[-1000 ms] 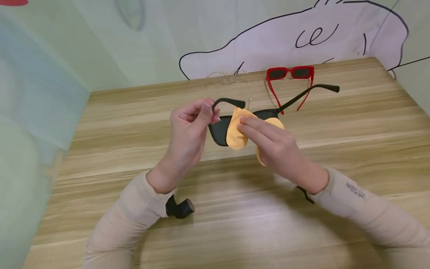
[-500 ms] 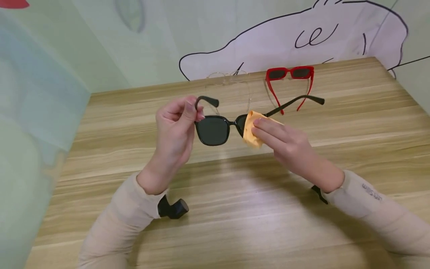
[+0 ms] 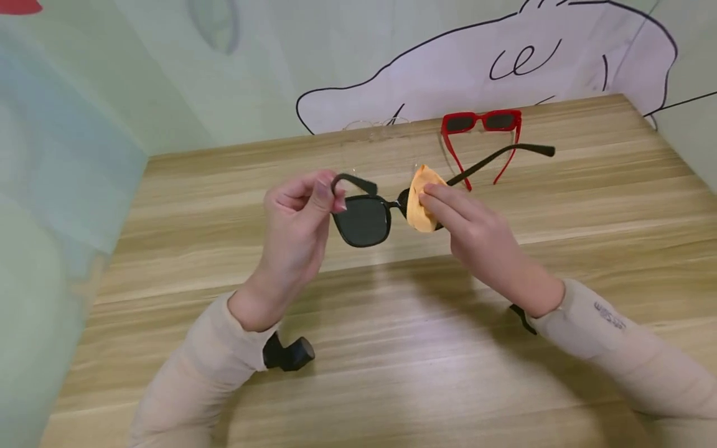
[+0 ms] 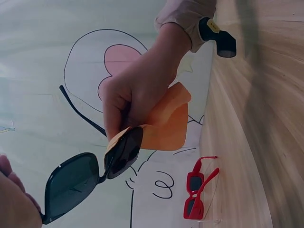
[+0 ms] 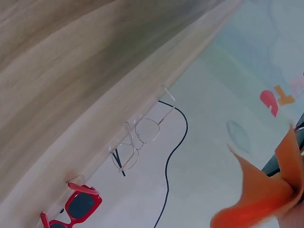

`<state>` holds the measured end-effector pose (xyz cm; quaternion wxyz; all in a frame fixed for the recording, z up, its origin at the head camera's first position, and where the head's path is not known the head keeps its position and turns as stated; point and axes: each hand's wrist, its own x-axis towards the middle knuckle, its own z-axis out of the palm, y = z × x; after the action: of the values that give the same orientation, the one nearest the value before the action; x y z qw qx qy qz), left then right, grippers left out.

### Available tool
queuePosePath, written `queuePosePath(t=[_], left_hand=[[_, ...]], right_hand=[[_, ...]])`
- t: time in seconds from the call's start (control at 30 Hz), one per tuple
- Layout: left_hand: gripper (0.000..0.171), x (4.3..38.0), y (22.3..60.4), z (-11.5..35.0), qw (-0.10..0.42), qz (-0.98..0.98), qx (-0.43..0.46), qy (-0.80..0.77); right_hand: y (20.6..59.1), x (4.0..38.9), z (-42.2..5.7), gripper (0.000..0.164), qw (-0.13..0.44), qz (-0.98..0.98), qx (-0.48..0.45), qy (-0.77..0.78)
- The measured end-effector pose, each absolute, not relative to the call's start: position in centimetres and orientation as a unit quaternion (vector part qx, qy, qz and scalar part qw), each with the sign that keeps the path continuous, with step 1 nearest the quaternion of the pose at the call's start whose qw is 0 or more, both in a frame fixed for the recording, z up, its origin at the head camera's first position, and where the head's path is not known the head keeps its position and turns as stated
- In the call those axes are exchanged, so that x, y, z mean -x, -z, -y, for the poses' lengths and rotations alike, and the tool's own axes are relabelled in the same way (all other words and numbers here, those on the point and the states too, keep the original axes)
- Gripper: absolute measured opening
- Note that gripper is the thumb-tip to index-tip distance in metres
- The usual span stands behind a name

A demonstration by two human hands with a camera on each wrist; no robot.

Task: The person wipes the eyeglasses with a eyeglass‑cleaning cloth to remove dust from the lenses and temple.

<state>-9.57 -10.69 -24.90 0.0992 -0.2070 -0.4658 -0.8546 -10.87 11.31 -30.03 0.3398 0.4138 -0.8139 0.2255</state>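
Black sunglasses [image 3: 363, 221] with dark lenses are held up above the table, temples unfolded. My left hand [image 3: 299, 230] pinches them at the hinge end of one temple, between thumb and fingers. My right hand [image 3: 476, 230] pinches an orange cloth [image 3: 421, 202] around the other lens. From the left wrist view, the cloth [image 4: 168, 121] drapes behind that lens, and the right hand [image 4: 137, 85] grips lens and cloth together. In the right wrist view only the cloth [image 5: 266, 190] and a sliver of the sunglasses show at the right edge.
Red sunglasses [image 3: 482, 121] stand at the back of the wooden table [image 3: 358, 373], temples toward me. Beside them on the left are thin wire-frame glasses [image 5: 147, 130]. A wall with line drawings [image 3: 465, 74] rises behind the table.
The cloth has shifted off the middle of the sunglasses onto the right-side lens, leaving the left-side lens bare. Both hands moved left, then slightly back right with the sunglasses.
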Motion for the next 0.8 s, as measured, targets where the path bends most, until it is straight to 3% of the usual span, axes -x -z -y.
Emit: queuePosePath(t=[0.37,0.63,0.8], left_hand=[[0.015,9.4,24.9,10.9,0.092,0.495,0.231,0.833],[0.013,9.5,25.5,10.5,0.066,0.49,0.23,0.838],[0.014,9.4,25.5,10.4,0.073,0.51,0.228,0.826]], right_hand=[[29.8,10.6,-10.4,0.035,0.351,0.776,-0.468,-0.236],[29.3,10.0,-10.0,0.037,0.336,0.842,-0.385,-0.173],[29.2,9.9,-9.8,0.032,0.318,0.843,-0.391,-0.188]])
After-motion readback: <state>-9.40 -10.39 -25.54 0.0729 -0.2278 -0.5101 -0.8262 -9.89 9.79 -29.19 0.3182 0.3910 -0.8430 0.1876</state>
